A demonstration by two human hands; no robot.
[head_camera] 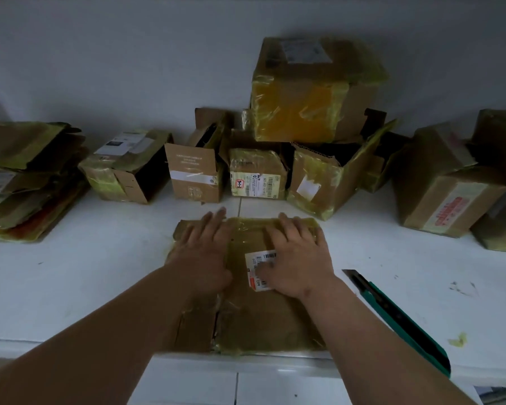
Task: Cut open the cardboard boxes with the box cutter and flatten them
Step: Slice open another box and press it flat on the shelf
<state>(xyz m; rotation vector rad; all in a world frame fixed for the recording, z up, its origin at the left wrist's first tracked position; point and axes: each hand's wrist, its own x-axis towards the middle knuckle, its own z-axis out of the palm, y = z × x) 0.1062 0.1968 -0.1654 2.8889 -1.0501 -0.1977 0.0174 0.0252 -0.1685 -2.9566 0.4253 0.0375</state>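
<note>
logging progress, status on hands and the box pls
Left hand and right hand flat, fingers straight, pressing the flattened box. Box cutter set down at right, untouched. Nothing in the way.

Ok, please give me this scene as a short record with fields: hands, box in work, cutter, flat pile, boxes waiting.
left hand: flat, presses the flattened box
right hand: flat, presses the same box
flattened box: at the counter's front edge
box cutter: on the white counter, right of the box, untouched
flat pile: far left
unflattened boxes: along the wall
</note>
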